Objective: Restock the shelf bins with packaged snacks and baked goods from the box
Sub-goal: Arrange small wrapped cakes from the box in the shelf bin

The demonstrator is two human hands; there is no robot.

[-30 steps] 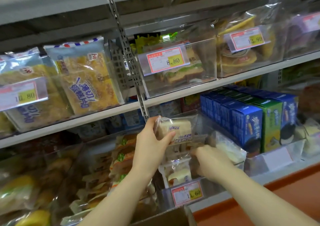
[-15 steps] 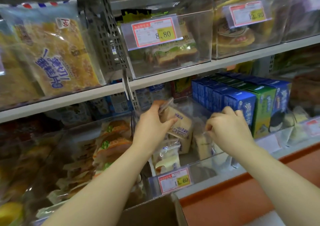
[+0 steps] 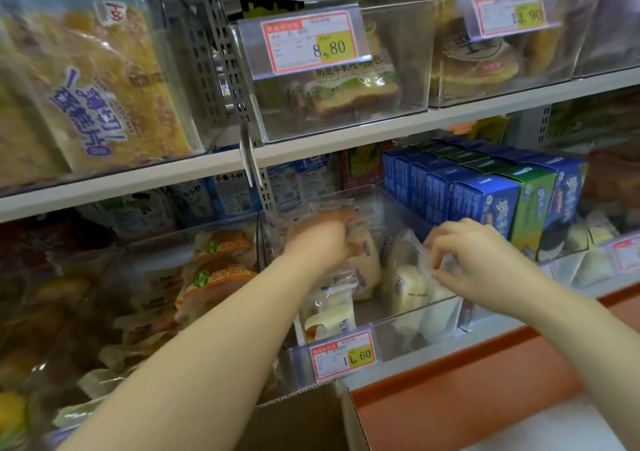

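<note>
The metal shelving [image 3: 346, 142] fills the view, and everything here is placed from the clear bin [image 3: 415, 333] on its lower level. Above and to the left of the bin stands a big bag of sliced cake [image 3: 104, 87]. Directly above the bin sits an upper clear bin [image 3: 408, 69] with a sandwich-style bread inside. Just to the right of the bin runs a row of blue biscuit boxes [image 3: 481, 201], touching its side wall. Just to the left of the bin lie orange-labelled buns [image 3: 221, 277] in a neighbouring compartment. Below the bin, at its front, a cardboard box [image 3: 304, 416] shows a flap and a corner.

The left hand [image 3: 318, 242], blurred, reaches into the bin at its left rear, fingers curled around the top of a wrapped cake [image 3: 367, 260] that stands upright inside. The right hand [image 3: 485, 256] is over the bin's right side, its fingertips [image 3: 440, 274] pinching the clear wrapper of a second wrapped cake [image 3: 412, 277], also inside. A third wrapped cake [image 3: 329, 319] leans at the bin's front left. A price tag [image 3: 343, 355] reading 1.60 is clipped to the bin's front.
</note>
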